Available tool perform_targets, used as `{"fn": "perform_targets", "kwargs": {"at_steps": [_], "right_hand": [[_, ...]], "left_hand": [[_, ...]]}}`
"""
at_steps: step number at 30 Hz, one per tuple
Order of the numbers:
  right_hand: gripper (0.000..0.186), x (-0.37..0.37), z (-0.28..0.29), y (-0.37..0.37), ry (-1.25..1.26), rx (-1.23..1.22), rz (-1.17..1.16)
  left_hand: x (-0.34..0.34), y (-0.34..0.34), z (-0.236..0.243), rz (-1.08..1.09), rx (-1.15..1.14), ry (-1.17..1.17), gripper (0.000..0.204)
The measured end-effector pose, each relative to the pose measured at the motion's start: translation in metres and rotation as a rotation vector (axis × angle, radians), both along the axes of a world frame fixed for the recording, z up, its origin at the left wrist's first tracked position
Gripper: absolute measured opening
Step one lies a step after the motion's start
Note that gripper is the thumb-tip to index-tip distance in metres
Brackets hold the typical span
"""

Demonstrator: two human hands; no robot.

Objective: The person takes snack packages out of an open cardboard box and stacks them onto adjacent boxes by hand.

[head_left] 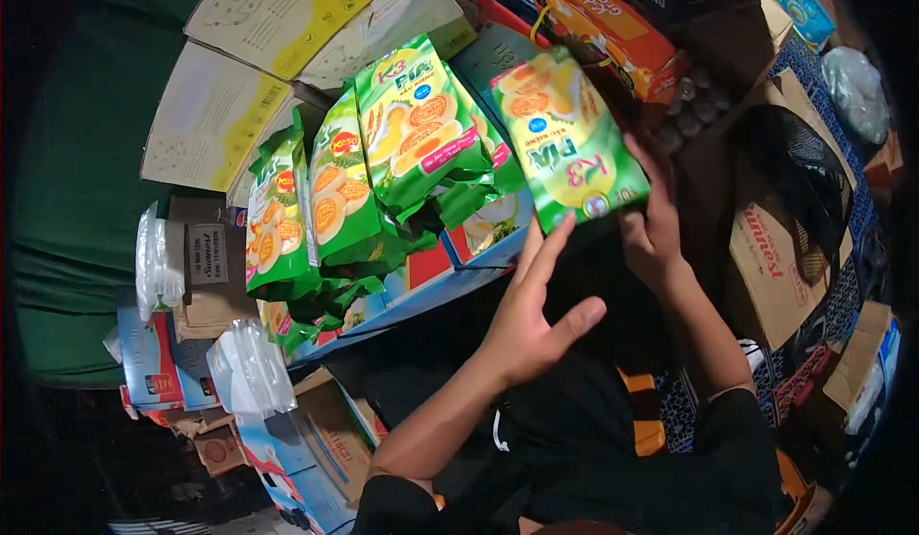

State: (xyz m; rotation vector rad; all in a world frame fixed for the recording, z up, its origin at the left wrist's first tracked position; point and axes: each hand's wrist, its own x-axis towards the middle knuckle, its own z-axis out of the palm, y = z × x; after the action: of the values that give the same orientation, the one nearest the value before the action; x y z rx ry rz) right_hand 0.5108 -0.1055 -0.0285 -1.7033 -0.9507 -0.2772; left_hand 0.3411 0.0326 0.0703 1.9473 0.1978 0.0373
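Note:
A green packet of pastries (567, 143) with round golden cakes pictured on it is raised in front of me. My right hand (659, 227) grips it along its right side, the fingers partly hidden behind it. My left hand (529, 323) reaches up from below with fingers stretched and thumb apart. Its fingertips are at the packet's near edge. Left of the held packet, several similar green pastry packets (416, 123) stand leaning in a row on a blue and red carton (407, 296). Their lower ends look crumpled.
Open white and yellow carton flaps (278, 23) rise behind the row. An orange box (603, 23) lies at the far right. Clear plastic bags (251, 367) rest on boxes at the left. A brown carton (780, 257) and black mesh (790, 157) are on my right.

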Motion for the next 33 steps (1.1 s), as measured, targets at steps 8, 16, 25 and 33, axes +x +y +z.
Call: {"fn": "perform_targets", "kwargs": {"at_steps": [8, 16, 25, 33], "right_hand": [[0.067, 0.026, 0.008, 0.036, -0.098, -0.289, -0.143], [0.071, 0.057, -0.003, 0.053, -0.183, -0.349, -0.183], [0.042, -0.116, -0.027, -0.002, 0.126, -0.137, -0.048], [0.042, -0.246, 0.057, 0.109, -0.202, -0.862, 1.193]], "left_hand": [[0.016, -0.009, -0.008, 0.236, -0.013, -0.183, 0.063], [-0.099, 0.010, -0.010, 0.071, 0.124, 0.094, 0.055], [-0.317, 0.067, -0.050, 0.215, 0.792, 0.243, 0.040], [-0.343, 0.093, -0.116, 0.602, 0.698, -0.106, 0.018]]}}
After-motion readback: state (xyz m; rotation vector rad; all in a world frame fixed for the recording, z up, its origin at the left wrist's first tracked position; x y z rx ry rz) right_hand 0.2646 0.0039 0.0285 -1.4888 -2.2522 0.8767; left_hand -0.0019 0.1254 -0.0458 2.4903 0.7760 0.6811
